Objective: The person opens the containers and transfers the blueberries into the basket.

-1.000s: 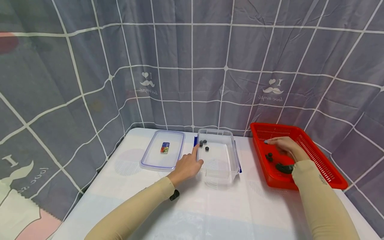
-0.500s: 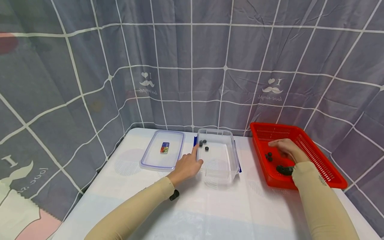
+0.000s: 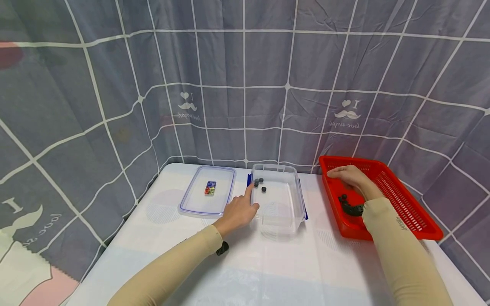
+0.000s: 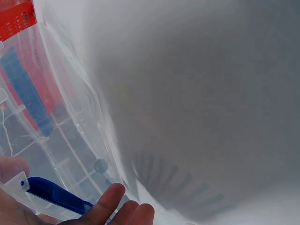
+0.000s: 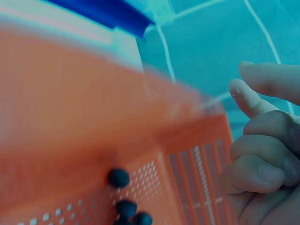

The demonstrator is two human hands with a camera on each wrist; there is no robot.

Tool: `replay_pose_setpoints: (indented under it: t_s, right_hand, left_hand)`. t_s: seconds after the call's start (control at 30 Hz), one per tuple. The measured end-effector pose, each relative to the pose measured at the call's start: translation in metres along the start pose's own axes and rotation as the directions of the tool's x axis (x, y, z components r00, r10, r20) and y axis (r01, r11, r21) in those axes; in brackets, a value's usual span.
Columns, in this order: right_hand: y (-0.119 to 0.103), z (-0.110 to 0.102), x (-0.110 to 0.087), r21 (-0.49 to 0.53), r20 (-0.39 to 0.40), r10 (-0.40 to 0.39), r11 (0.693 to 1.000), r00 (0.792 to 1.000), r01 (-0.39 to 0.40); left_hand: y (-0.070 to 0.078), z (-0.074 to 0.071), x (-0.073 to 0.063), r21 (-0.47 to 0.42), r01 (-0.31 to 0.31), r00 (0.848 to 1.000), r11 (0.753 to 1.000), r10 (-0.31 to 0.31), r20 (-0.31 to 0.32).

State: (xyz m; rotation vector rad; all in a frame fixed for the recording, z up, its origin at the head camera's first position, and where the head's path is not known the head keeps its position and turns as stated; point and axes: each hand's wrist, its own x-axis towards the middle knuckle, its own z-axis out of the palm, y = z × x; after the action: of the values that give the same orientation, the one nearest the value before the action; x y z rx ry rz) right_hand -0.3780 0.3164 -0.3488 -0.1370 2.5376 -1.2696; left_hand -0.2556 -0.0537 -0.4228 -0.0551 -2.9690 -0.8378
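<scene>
My left hand (image 3: pixel 239 210) holds the left side of a clear plastic food container (image 3: pixel 296 199), index finger stretched along its wall. In the left wrist view its fingers lie about a blue locking flap (image 4: pixel 56 192). Several dark, blueberry-like round berries (image 3: pixel 264 189) sit at the container's left side. My right hand (image 3: pixel 352 178) is over the left rim of a red perforated basket (image 3: pixel 405 187). In the right wrist view its thumb and index finger reach out, the other fingers bend inward, and nothing shows between the tips. More dark berries (image 5: pixel 119 178) lie on the basket floor.
The container's lid (image 3: pixel 191 208), clear with a blue-edged seal, lies left of it with a small colourful label on it. A grey checked curtain (image 3: pixel 264 106) hangs behind the white-covered table (image 3: pixel 268 272).
My right hand first drew back slightly, then moved left and away from me to the basket's rim. A bluish round thing at its fingertips earlier is no longer visible. My left hand stayed put.
</scene>
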Motion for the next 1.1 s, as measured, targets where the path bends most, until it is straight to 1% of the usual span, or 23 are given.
replay_pose_setpoints:
  t_s: [0.1, 0.23, 0.37, 0.4, 0.6, 0.8, 1.1]
  right_hand:
    - [-0.012, 0.007, 0.002, -0.002, 0.013, -0.017, 1.0, 1.0, 0.017]
    - [-0.024, 0.016, 0.006, 0.029, 0.027, -0.061, 0.998, 0.998, 0.06]
    - [-0.034, 0.026, 0.011, 0.075, 0.045, -0.078, 0.994, 0.996, 0.074]
    - [-0.036, 0.028, 0.012, 0.071, 0.051, -0.081, 0.994, 0.995, 0.077]
    - [-0.048, 0.043, 0.018, 0.04, 0.074, -0.089, 0.996, 0.993, 0.086]
    - [-0.056, 0.06, 0.027, 0.085, 0.137, -0.101, 0.992, 0.985, 0.09]
    - [-0.067, 0.087, 0.041, 0.155, 0.18, -0.116, 0.984, 0.977, 0.089]
  left_hand:
    - [0.0, -0.001, 0.0, -0.003, 0.001, 1.0, 1.0, -0.001, -0.001]
    - [0.0, -0.001, -0.001, -0.011, -0.003, 1.0, 1.0, 0.003, -0.002]
    - [0.0, -0.001, 0.0, -0.008, -0.002, 1.0, 1.0, 0.002, -0.004]
    - [0.0, -0.001, 0.0, -0.008, -0.001, 1.0, 1.0, 0.001, -0.004]
    - [-0.001, -0.001, -0.001, -0.009, 0.0, 1.0, 1.0, 0.0, 0.001]
    - [-0.001, 0.0, 0.0, -0.007, -0.001, 1.0, 1.0, 0.001, -0.005]
    - [-0.002, 0.001, 0.002, -0.007, 0.004, 1.0, 1.0, -0.004, -0.005]
